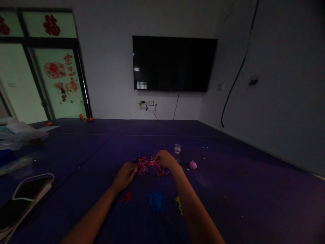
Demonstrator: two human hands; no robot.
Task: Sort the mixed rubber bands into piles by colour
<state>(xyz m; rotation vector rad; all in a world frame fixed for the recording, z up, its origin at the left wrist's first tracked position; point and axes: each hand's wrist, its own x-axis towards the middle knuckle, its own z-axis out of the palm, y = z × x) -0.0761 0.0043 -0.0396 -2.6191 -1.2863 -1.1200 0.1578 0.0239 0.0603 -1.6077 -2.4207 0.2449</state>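
Note:
A loose pile of small loops, perhaps rubber bands, in pink, red and dark colours lies on the purple table. My left hand rests at the pile's left edge, fingers lightly curved and thumb apart. Over the pile's right side, my right hand is bent down with its fingers pinched together; what they hold, if anything, is too small to tell. Closer to me are a small red heap, a larger blue heap and a yellow heap, the last partly hidden by my right forearm.
Behind my right hand stands a clear plastic bottle, with a pink crumpled-looking object to its right. A phone with a white loop lies at the left, near clear plastic bags. Small orange things sit along the far edge.

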